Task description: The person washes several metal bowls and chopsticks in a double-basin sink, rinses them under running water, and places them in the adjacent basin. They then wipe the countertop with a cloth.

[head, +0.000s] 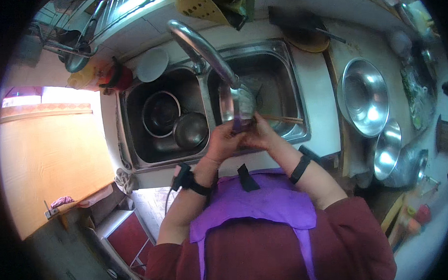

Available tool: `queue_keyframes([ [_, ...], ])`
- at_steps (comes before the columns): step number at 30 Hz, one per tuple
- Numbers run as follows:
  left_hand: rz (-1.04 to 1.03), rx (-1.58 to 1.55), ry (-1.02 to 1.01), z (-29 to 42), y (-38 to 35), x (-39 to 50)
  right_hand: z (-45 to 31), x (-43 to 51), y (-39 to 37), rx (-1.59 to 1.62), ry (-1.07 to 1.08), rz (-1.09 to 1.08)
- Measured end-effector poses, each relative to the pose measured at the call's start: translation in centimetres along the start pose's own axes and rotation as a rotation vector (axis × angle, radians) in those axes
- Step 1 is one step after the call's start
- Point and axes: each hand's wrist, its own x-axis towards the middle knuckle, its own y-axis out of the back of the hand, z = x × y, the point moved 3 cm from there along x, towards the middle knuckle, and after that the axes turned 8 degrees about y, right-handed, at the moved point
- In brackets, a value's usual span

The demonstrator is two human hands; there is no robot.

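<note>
Both of my hands meet over the near edge of the right sink basin [286, 75]. My left hand [223, 140] and my right hand [260, 135] are around the near side of a shiny metal bowl [228, 103], just below the spout of the curved faucet [213, 59]. The bowl is tilted, and something small and purple shows between my hands; what it is I cannot tell. My fingers are partly hidden. A pair of wooden chopsticks [288, 119] lies in the right basin, to the right of my right hand. Two metal bowls [161, 114] [190, 130] rest in the left basin.
A white plate [153, 64] and a red object [123, 77] stand behind the left basin. On the right counter are a large steel bowl [367, 98], a smaller steel bowl [388, 149] and bagged greens [415, 96]. A wire rack [65, 47] hangs at the upper left.
</note>
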Motion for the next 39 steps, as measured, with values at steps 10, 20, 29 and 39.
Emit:
queue_keyframes([
  [10,0.358,0.455,0.191,-4.6,15.0,-3.4,-9.1,-0.9,8.2,-2.627,-0.307,0.656],
  [20,0.400,1.108,0.375,-10.7,20.2,-3.9,-16.0,-1.0,14.9,-1.745,-0.152,0.846],
  [29,0.318,1.235,0.457,-13.9,20.8,-3.6,-8.2,5.7,10.1,-1.898,0.781,0.741],
  [39,0.496,0.688,0.102,-5.6,14.2,-1.1,-11.6,5.9,15.3,-1.725,0.349,1.076],
])
